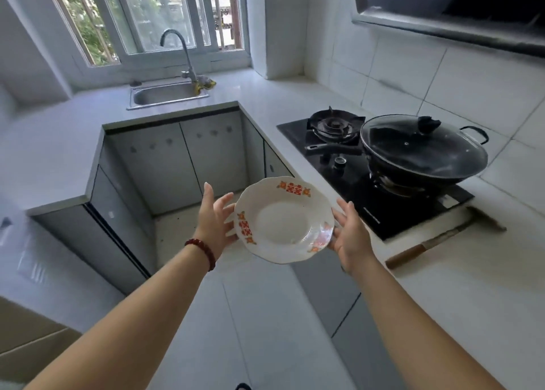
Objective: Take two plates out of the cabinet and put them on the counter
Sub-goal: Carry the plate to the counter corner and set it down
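Note:
A white plate (pixel 283 221) with red and orange motifs on its rim is held in the air in front of me, over the floor and just left of the counter edge. My left hand (pixel 213 218) grips its left rim; a red bead bracelet circles that wrist. My right hand (pixel 349 233) supports its right rim from below. The white counter (pixel 460 295) stretches along the right. Grey lower cabinets (pixel 182 159) stand ahead with their doors closed. Whether a second plate lies under the first, I cannot tell.
A black gas hob (pixel 354 183) with a lidded black wok (pixel 421 150) sits on the right counter. A cleaver with a wooden handle (pixel 413 254) lies near the counter's front edge. A steel sink (pixel 168 94) with a tap is under the window.

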`<state>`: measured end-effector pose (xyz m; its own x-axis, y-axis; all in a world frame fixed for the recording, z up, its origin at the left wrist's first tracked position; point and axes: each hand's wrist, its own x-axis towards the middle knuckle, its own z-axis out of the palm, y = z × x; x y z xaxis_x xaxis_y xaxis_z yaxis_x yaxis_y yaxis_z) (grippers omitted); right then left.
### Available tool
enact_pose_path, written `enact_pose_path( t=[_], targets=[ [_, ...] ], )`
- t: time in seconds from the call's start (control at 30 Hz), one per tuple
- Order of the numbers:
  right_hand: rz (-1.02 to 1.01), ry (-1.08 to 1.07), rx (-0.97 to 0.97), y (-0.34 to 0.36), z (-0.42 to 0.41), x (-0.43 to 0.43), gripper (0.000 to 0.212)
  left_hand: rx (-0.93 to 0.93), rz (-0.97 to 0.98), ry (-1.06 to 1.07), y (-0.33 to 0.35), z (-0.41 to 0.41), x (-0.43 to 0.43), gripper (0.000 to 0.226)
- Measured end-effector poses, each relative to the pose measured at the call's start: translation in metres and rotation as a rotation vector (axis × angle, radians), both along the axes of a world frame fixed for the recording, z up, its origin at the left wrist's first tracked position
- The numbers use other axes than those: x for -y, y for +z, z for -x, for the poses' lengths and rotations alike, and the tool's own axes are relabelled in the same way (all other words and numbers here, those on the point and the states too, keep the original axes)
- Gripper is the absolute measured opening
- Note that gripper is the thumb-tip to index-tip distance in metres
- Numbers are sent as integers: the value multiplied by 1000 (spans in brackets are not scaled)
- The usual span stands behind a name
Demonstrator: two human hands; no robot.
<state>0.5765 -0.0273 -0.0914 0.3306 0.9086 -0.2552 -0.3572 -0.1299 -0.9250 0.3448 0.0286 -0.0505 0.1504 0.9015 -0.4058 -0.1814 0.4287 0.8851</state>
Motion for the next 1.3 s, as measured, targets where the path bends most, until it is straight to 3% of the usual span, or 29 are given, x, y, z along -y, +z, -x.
enact_pose_path(
  t=[0.5, 0.9, 1.3],
  targets=[
    [-8, 41, 34, 23, 79, -276, 47, -33, -100, 95, 22, 74, -244, 86],
    [-10, 35, 6, 35, 58, -519, 43, 19, -67, 152, 30, 47, -483, 83],
    [82, -33, 13, 25, 36, -696, 42, 26, -8, 108, 14, 20, -676, 79]
  ],
)
